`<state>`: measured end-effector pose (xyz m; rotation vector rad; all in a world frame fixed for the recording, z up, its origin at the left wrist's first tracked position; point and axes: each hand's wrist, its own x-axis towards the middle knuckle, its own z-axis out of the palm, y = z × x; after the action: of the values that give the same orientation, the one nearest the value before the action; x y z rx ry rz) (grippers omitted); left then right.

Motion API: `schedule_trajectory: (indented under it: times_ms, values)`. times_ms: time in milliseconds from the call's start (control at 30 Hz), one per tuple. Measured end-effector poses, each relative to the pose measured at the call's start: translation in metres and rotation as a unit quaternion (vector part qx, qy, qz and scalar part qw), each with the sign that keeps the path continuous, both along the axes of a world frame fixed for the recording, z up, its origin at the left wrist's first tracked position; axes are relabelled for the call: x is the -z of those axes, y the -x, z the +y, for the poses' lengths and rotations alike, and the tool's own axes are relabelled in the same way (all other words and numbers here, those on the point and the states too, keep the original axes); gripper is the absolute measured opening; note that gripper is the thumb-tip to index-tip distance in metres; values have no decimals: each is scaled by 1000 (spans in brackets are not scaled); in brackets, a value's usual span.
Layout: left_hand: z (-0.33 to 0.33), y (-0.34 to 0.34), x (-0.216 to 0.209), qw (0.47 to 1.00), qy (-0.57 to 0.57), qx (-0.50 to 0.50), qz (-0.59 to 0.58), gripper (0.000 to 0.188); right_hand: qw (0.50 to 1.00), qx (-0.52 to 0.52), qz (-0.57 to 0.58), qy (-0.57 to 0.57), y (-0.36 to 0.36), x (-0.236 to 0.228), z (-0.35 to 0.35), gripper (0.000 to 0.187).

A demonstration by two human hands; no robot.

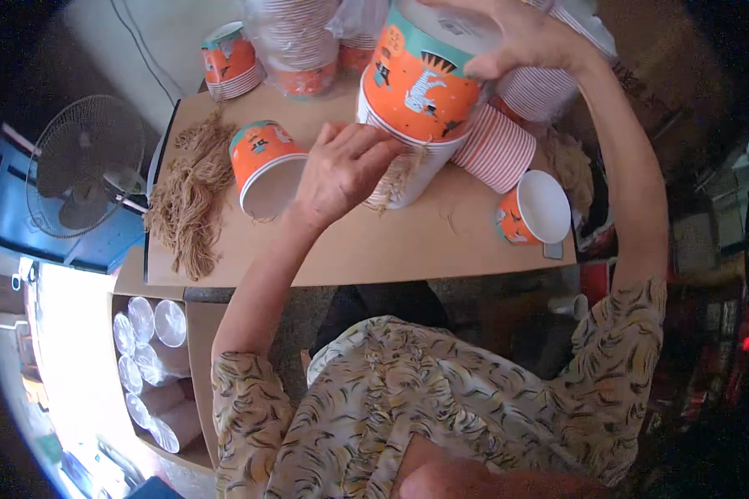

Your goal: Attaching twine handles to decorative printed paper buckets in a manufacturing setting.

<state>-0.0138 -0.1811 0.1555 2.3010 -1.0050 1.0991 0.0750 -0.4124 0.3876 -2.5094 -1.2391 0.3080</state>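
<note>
A large orange paper bucket point(420, 83) with a teal band and printed figures is tilted over a white stack of tubs point(420, 170). My right hand point(516, 37) grips its upper end, thumb on the side wall. Against its lower rim sits my left hand point(345, 166), fingers curled and pinched together; what they hold is hidden. Tan strands of twine point(395, 179) hang just beside those fingers. To the left, another orange bucket point(262, 154) lies on its side, mouth toward me. A smaller orange tub point(516, 220) lies tipped at the right.
Bundles of tan twine point(195, 183) lie along the left of the cardboard-topped table point(374, 262). Stacked tubs point(295, 41) line the back, some in plastic; a nested stack point(499, 150) leans at right. A fan point(83, 166) and a carton of wrapped tubs point(154, 366) are at left.
</note>
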Motion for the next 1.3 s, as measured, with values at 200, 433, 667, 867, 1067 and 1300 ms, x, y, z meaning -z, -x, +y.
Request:
schedule_trajectory:
  times_ms: [200, 433, 667, 867, 1067, 1300]
  values:
    - [34, -30, -27, 986, -119, -109, -35, 25, 999, -45, -30, -8, -8, 3, 1, 116]
    - [39, -52, -50, 965, -230, -130, 8, 25, 987, -93, -127, -42, -34, 26, -22, 107]
    - [56, -73, -44, 946, -256, -201, 4, 36, 990, -76, -111, -47, -25, 23, -12, 101]
    - [47, -103, -61, 931, -309, -183, -67, 31, 995, -60, -69, -26, -29, 23, -18, 112]
    - [47, -60, -71, 980, -186, -51, 50, 25, 990, -83, -106, -33, -31, 24, -18, 106]
    - [36, 0, -38, 992, -15, 49, 115, 40, 863, -446, -67, -228, -62, 42, -1, 117]
